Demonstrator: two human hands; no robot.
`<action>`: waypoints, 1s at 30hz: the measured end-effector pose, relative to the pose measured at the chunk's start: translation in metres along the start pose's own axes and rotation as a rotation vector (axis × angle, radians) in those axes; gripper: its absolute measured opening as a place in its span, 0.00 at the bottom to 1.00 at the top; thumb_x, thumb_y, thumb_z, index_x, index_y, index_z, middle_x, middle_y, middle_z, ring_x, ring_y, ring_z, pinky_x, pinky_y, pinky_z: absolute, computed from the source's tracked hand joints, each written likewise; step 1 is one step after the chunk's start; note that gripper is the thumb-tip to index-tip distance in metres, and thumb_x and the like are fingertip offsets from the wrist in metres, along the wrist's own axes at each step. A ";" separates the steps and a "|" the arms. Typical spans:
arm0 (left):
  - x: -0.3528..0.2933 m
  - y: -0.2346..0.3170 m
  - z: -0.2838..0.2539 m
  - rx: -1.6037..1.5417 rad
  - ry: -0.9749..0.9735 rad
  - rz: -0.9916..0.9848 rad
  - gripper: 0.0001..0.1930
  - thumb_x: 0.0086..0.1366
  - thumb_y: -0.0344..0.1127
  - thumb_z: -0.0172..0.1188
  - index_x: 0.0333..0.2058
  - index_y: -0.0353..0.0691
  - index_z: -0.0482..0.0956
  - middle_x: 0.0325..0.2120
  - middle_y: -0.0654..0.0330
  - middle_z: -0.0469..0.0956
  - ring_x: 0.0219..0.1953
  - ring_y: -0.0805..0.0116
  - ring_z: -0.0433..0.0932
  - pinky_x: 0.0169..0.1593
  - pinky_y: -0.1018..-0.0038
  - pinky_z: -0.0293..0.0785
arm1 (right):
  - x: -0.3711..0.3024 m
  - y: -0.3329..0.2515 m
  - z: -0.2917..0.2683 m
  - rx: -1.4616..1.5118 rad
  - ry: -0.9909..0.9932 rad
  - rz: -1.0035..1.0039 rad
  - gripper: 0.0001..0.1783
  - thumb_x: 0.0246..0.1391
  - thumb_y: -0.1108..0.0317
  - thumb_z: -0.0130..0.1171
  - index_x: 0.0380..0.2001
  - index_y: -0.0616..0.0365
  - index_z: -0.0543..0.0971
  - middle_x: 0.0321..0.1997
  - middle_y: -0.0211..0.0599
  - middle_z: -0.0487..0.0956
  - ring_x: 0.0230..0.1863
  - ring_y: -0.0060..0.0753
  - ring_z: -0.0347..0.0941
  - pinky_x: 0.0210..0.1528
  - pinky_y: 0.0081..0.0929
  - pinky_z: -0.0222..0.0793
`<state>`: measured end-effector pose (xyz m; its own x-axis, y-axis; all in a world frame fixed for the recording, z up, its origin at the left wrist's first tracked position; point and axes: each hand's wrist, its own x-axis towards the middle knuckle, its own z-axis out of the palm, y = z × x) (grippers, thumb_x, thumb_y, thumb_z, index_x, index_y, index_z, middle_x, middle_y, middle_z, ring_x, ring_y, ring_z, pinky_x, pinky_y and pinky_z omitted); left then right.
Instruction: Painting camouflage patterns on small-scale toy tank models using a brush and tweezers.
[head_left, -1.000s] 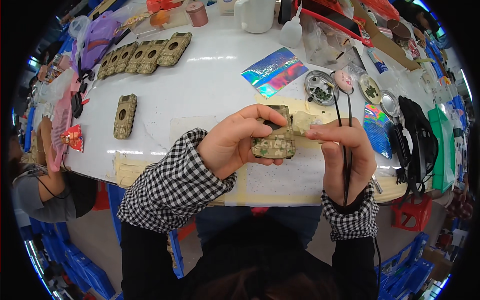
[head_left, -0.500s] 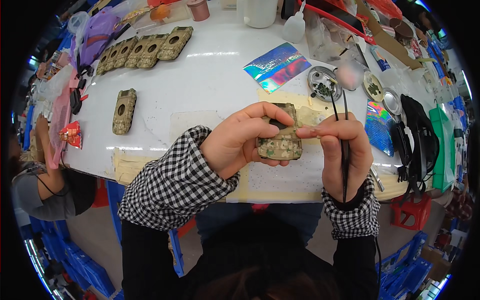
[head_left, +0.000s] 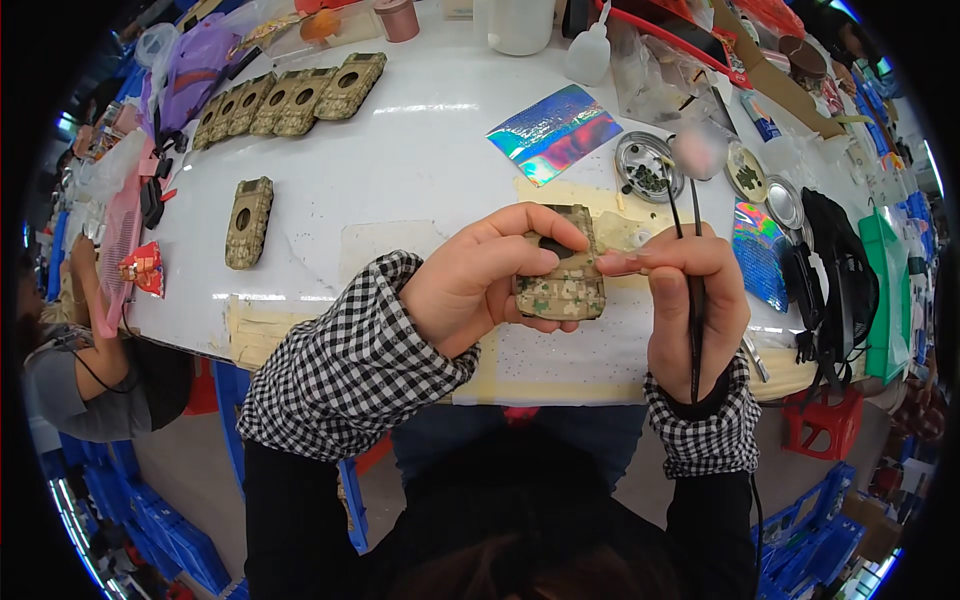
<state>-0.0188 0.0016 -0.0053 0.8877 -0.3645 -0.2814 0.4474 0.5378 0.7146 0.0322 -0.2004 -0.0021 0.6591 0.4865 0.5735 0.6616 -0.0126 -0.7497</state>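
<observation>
My left hand (head_left: 480,265) is closed around a camouflage-patterned toy tank hull (head_left: 562,288), which has a round hole in its top. Black tweezers (head_left: 696,300) lie in my right hand (head_left: 697,310), held against the palm with their tips pointing away from me. The right index finger touches the hull's right edge; any small part under that fingertip is too small to make out. Beyond the right hand, a round metal dish (head_left: 640,160) holds several tiny dark green parts.
Several similar hulls (head_left: 300,100) stand in a row at the far left, and a single hull (head_left: 248,222) sits nearer. Iridescent film (head_left: 555,135), a white squeeze bottle (head_left: 590,55), a second small dish (head_left: 745,172) and a black bag (head_left: 840,270) lie around. Another person sits at left.
My right hand has shifted very slightly, tilting the tweezers a little to the right. The left hand and the hull stay in place.
</observation>
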 end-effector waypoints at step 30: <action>0.005 -0.003 -0.004 0.105 0.037 0.069 0.11 0.62 0.35 0.46 0.42 0.40 0.68 0.50 0.40 0.70 0.30 0.69 0.79 0.32 0.80 0.78 | -0.066 0.004 -0.059 0.038 0.055 0.541 0.15 0.53 0.74 0.58 0.43 0.70 0.73 0.38 0.42 0.80 0.43 0.29 0.75 0.47 0.22 0.67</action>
<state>-0.0148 0.0015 -0.0114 0.9202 -0.3002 -0.2511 0.3728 0.4774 0.7957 0.0128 -0.2843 -0.0237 0.9204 0.3728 0.1179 0.2099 -0.2168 -0.9534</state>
